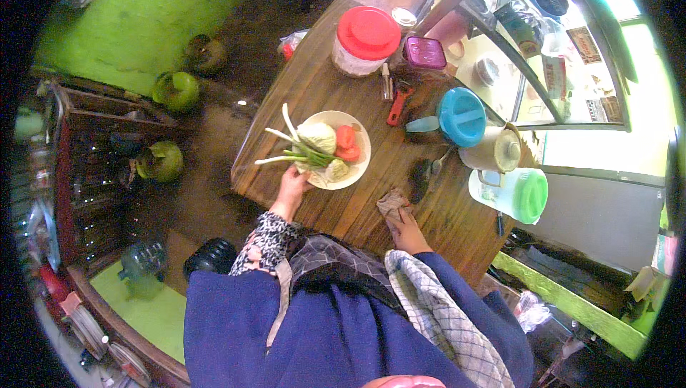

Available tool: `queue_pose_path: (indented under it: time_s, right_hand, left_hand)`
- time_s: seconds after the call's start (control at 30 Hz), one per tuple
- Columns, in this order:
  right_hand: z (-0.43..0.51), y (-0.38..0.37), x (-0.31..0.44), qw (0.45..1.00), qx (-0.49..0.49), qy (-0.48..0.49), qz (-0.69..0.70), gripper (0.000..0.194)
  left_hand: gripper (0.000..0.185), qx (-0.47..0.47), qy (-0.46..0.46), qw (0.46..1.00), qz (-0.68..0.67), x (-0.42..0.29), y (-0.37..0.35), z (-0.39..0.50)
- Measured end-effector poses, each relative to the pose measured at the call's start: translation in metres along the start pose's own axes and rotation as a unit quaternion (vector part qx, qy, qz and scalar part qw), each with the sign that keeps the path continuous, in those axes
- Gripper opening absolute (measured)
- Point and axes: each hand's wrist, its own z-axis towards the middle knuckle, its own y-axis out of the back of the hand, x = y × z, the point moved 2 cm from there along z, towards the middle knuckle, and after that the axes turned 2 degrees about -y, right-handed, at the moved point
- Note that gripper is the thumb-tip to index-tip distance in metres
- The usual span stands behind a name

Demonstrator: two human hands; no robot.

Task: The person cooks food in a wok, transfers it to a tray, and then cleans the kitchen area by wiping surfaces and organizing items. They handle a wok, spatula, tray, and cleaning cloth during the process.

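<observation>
My left hand (292, 188) grips the near-left rim of a cream plate (358, 173), which is on or just over the wooden table; I cannot tell which. On the plate are spring onions (305, 153), a piece of cabbage (317, 137), red tomatoes (347, 144) and a smaller pale vegetable piece (336, 170). The onions' white ends jut past the left rim. My right hand (405, 231) presses a crumpled brownish cloth (393, 203) onto the tabletop, right of the plate and nearer to me.
The wooden table (332, 216) also bears a red-lidded tub (368, 34), a purple-lidded box (425, 52), a red-handled peeler (397, 108), a blue-lidded jug (462, 117), a metal pot (493, 149), a spoon (439, 162) and a green-lidded container (509, 192). A glass display case (498, 56) borders the right.
</observation>
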Motion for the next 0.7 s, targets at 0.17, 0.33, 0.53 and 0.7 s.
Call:
queue_pose_path:
  time_s: [0.17, 0.33, 0.53, 0.7]
  right_hand:
    - [0.084, 0.056, 0.007, 0.992, -0.087, 0.038, 0.087, 0.030]
    - [0.205, 0.072, 0.036, 0.949, -0.281, 0.091, 0.115, 0.031]
    - [0.264, 0.071, 0.042, 0.955, -0.123, -0.195, 0.187, 0.031]
    - [0.270, 0.063, 0.044, 0.776, -0.406, -0.156, 0.457, 0.026]
  left_hand:
    - [0.037, 0.035, 0.011, 0.997, -0.071, 0.022, -0.056, 0.009]
    - [0.045, 0.089, 0.114, 0.972, 0.187, 0.011, -0.044, -0.009]
    - [0.044, 0.078, 0.093, 0.971, 0.207, -0.025, 0.002, -0.065]
    - [0.046, 0.059, 0.064, 0.980, 0.179, -0.049, -0.006, -0.078]
